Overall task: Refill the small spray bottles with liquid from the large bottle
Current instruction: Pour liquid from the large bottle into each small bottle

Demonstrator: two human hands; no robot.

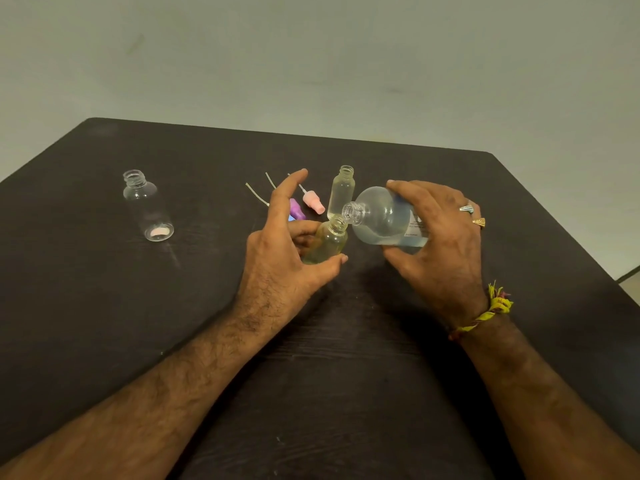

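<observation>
Large bottle [384,220] label print unreadable

On the tabletop [104,306], a lone small bottle [147,204] stands at 9 o'clock. At centre, the large bottle [384,220] tips over a small bottle [327,242]; another bottle [341,192] stands just behind, spray caps [313,200] at its 9 o'clock.

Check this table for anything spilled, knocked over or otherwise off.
No spill shows. The spray tops lie loose on the table behind the left hand, expected while refilling. The far-left small bottle stands open and apart, with something pale at its bottom; I cannot tell what it is.
</observation>
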